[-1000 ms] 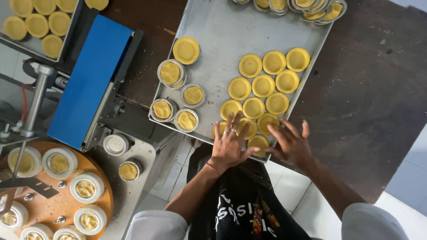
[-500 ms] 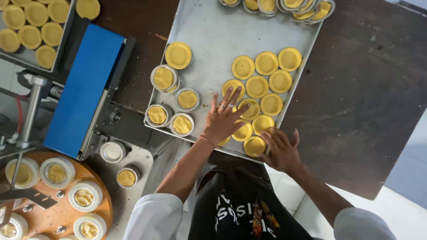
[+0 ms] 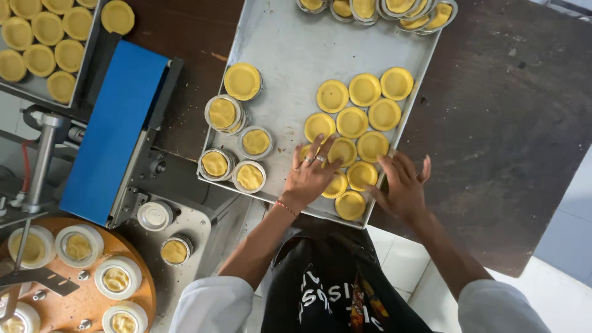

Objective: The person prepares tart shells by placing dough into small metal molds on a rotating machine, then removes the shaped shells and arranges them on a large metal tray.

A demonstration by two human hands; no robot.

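A long metal tray lies on the dark tabletop, its near end toward the person. The left hand rests flat, fingers spread and gripping nothing, on the yellow pastry shells that are packed edge to edge in a cluster by the tray's near right corner; its fingertips lie on the shells at the cluster's near left side. The right hand is also open, fingers splayed, at the tray's right rim beside the near shells; whether it touches a shell cannot be told. Toward the tray's left edge stand several round metal moulds filled with yellow dough, well apart from the hands. More filled moulds crowd the tray's far end. Left of the tray sits a machine with a blue cover and an orange turntable holding white cups of dough.
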